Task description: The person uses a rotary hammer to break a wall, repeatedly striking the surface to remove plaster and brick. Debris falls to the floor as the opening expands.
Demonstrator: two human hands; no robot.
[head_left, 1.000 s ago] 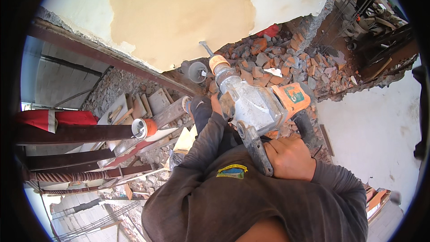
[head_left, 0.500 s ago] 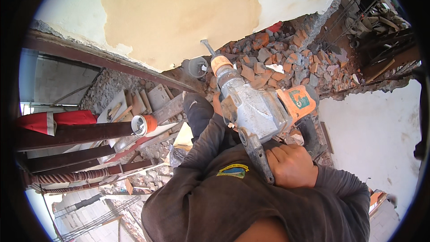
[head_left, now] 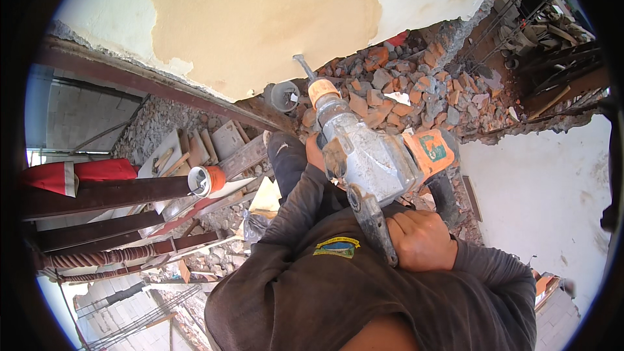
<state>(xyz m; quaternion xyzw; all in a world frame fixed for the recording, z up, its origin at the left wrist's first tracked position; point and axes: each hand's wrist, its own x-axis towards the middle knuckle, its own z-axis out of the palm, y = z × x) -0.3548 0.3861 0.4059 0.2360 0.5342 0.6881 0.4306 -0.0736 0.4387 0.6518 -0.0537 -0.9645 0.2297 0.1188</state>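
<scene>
A dusty silver and orange demolition hammer (head_left: 374,162) lies across in front of my body, tilted up and to the left. Its flat chisel bit (head_left: 304,67) meets the lower part of the cream and white wall (head_left: 260,19), near the broken bottom edge. My right hand (head_left: 424,240) is closed round the dark rear handle, close against my shirt. On the tool's left side, my left hand (head_left: 314,152) grips it toward the front; the tool's body covers most of those fingers.
Broken brick and concrete rubble (head_left: 396,91) lies beyond the hammer, with a clear bucket (head_left: 285,96) beside it. Dark steel beams (head_left: 117,196) run along the left, near an orange and white bucket (head_left: 206,182) and red cloth (head_left: 97,174). A white wall (head_left: 539,182) stands at right.
The view has shifted very slightly. The chisel tip sits a touch higher and to the right in the picture; both hands keep their hold on the hammer.
</scene>
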